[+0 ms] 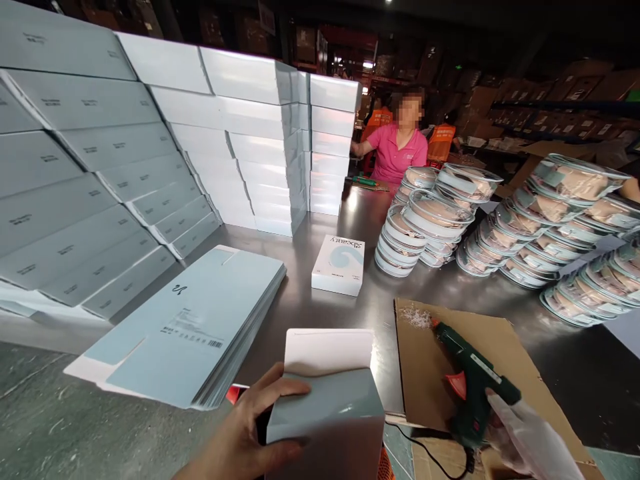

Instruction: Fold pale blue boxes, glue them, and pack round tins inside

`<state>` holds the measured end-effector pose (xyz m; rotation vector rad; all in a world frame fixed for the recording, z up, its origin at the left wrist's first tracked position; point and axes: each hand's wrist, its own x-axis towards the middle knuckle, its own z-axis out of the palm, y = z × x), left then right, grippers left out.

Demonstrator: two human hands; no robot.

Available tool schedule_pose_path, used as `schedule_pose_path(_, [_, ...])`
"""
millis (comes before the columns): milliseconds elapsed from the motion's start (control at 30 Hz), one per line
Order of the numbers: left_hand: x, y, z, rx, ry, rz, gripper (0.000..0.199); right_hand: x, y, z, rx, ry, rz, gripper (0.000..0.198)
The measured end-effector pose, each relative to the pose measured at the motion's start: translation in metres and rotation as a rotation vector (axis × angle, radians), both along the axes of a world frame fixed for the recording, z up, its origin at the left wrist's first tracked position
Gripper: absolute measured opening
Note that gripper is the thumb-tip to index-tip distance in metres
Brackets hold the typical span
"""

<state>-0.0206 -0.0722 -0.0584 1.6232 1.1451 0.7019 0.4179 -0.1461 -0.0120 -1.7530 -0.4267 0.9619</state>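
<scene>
My left hand point(265, 420) grips a light blue carton point(330, 413) at its left side, fingers on the upper face. The carton's end flap point(329, 350) stands open, with its white inner side showing. My right hand point(525, 427), in a white glove, is closed at the back of a dark green glue gun point(475, 380) with an orange trigger. Its fingers are partly hidden and blurred. The gun's nozzle points at strands of dried glue point(417, 317) on a cardboard sheet point(460, 320). A finished-looking small box point(339, 265) with a blue swirl lies beyond the carton.
Flat carton blanks point(190, 313) are piled on the left of the metal table point(270, 320). Behind them rises a wall of white boxes point(250, 133). Stacks of round clear-lidded containers point(440, 213) line the right. A person in a pink shirt point(400, 150) is across the table. A black cable point(425, 448) hangs near the front edge.
</scene>
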Motion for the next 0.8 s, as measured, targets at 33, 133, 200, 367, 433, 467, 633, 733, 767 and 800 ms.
schedule_pose_path(33, [0.001,-0.001,0.000,0.004,0.009,0.006,0.060,-0.005,-0.002,0.003,-0.018,-0.055,0.012,0.024])
schedule_pose_path(133, [0.002,-0.002,-0.007,0.025,0.025,0.045,0.062,-0.053,0.006,0.012,0.088,-0.135,0.204,0.055])
schedule_pose_path(200, [0.003,-0.002,-0.014,0.064,-0.004,0.033,0.060,-0.096,0.020,0.012,0.272,-0.004,0.511,0.103])
schedule_pose_path(367, [0.020,-0.005,-0.015,0.109,-0.432,0.122,0.040,-0.146,0.038,-0.015,0.488,-0.059,0.876,0.103])
schedule_pose_path(433, [0.029,-0.006,-0.006,0.113,-0.622,0.182,0.042,-0.142,0.035,-0.024,0.526,-0.279,0.928,0.080])
schedule_pose_path(467, [0.032,-0.006,-0.001,0.129,-0.658,0.189,0.044,-0.140,0.032,-0.025,0.540,-0.367,0.959,0.074])
schedule_pose_path(633, [0.022,0.000,0.015,0.195,-0.439,-0.015,0.026,-0.140,0.032,-0.011,0.701,-0.649,1.109,0.082])
schedule_pose_path(733, [0.016,0.002,0.010,0.181,-0.327,-0.056,0.017,-0.145,0.040,-0.001,0.747,-0.720,1.149,0.069])
schedule_pose_path(767, [0.016,0.002,0.007,0.185,-0.306,-0.054,0.019,-0.146,0.042,0.002,0.754,-0.724,1.147,0.065])
schedule_pose_path(800, [0.016,0.002,0.005,0.191,-0.289,-0.051,0.022,-0.147,0.044,0.004,0.765,-0.727,1.146,0.063])
